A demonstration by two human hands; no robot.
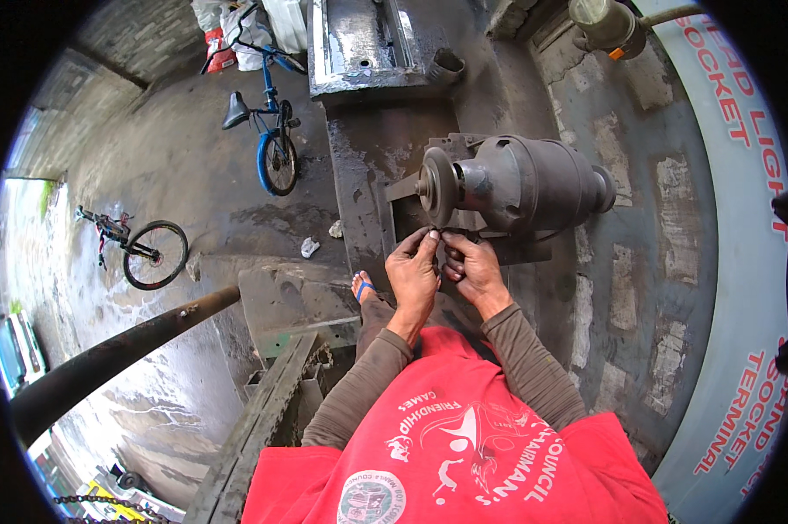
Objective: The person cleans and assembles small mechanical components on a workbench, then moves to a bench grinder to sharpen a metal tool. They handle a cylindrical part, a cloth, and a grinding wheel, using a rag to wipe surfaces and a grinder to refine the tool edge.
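A dusty bench grinder (533, 185) stands in front of me, its round wheel (437, 186) on the left end of the motor. Just below that wheel, my left hand (414, 275) is closed with thumb and finger pinched together. Beside it my right hand (474, 269) is closed too, its fingertips meeting those of the left. Whatever lies between the fingertips is too small and hidden to name. Both hands are close to the wheel's lower edge; whether anything touches it I cannot tell.
A dark metal pole (123, 354) slants in from the left, near a wooden beam (250, 437). Blue-wheeled bicycle (271, 131) and black bicycle (154, 253) stand farther left. A metal-topped bench (363, 83) lies ahead; a brick wall (621, 288) and a printed banner (717, 218) flank the right.
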